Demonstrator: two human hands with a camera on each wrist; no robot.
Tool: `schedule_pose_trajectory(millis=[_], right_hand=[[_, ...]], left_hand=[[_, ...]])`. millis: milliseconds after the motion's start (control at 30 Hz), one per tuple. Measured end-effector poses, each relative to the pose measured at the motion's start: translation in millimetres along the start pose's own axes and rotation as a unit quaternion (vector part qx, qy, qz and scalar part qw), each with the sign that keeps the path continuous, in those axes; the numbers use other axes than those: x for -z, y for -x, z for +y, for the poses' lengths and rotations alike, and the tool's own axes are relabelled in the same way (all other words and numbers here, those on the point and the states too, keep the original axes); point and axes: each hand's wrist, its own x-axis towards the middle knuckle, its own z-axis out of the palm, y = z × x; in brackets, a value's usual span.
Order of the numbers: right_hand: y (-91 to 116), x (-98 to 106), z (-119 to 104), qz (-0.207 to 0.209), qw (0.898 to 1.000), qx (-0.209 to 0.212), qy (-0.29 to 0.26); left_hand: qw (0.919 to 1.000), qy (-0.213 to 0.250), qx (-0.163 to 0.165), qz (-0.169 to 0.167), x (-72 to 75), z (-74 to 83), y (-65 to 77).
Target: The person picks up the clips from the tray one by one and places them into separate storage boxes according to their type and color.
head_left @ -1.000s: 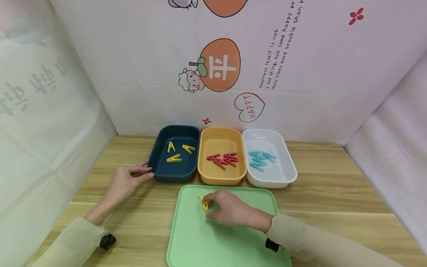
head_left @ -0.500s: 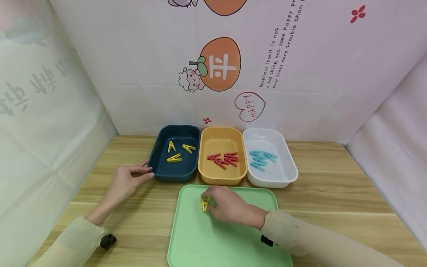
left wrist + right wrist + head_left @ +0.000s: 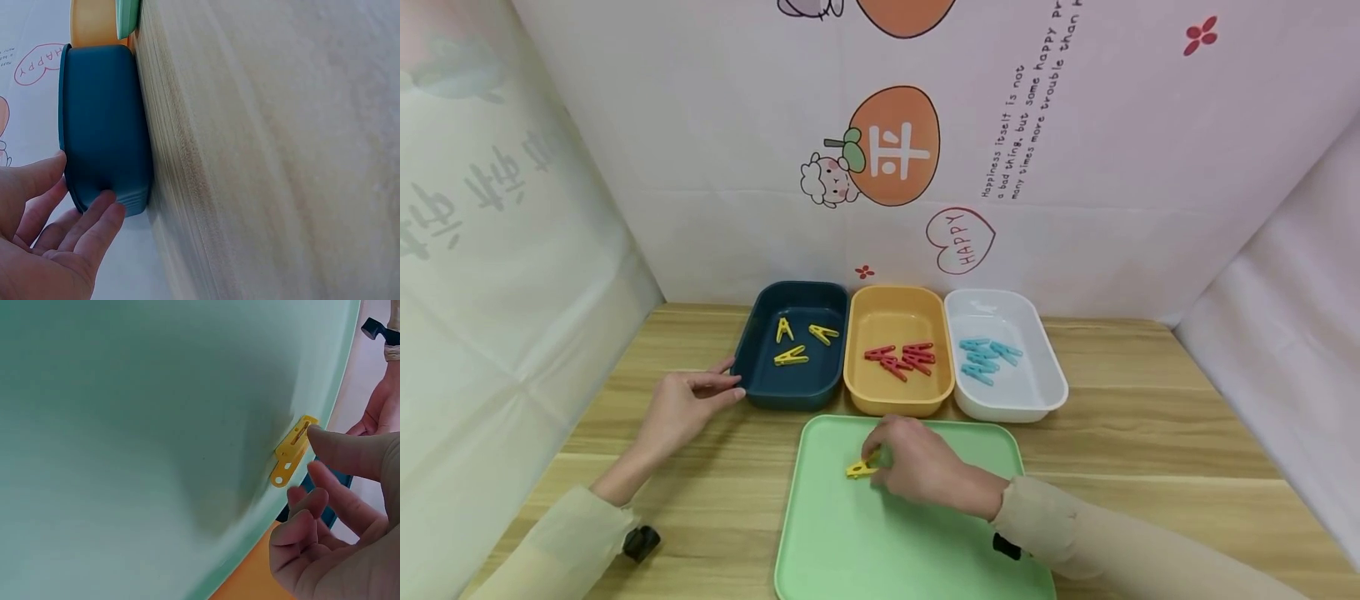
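My left hand (image 3: 681, 408) rests its fingertips against the outside of the dark blue bin (image 3: 790, 395) at its near left corner. In the left wrist view, extended fingers (image 3: 100, 228) touch that bin's rim and outer wall. Over the upper part of the green tray (image 3: 827, 542), my right hand (image 3: 917, 467) pinches a yellow clothespin (image 3: 859, 471) between thumb and index finger. The right wrist view has the thumb on one end of this clothespin (image 3: 290, 450), close to the tray's surface; the other fingers are curled.
Several yellow clothespins (image 3: 791, 357) lie in the blue bin. Next to it, an orange bin (image 3: 898, 406) holds red clothespins (image 3: 917, 354), and a white bin (image 3: 1026, 410) holds light blue ones (image 3: 981, 358). A white printed cloth (image 3: 737, 167) hangs behind the wooden table (image 3: 1135, 433).
The yellow clothespin has turned on the green tray, from pointing toward the near side to lying nearly sideways. My right hand's fingers shifted around it. The left hand stays at the blue bin.
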Motion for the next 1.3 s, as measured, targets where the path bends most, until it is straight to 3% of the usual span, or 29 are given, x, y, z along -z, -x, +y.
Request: schedule_pose_trajectory(millis=[233,533,1300], right_hand=[[-1.8,-6.2,2.9,0.0,1.0,-0.012,0.016],[5.7,0.3,9.2,-0.013,0.999,-0.035,0.019],[17.3,6.3,20.5,-0.006,0.998,-0.047,0.034]], left_hand=[[1.0,-0.001,-0.001,-0.003,-1.3,-0.8,-0.5],[1.0,-0.003,-0.007,-0.001,-2.4,-0.7,-2.6],[1.0,0.002,-0.005,0.001,-1.2,0.4,-0.5]])
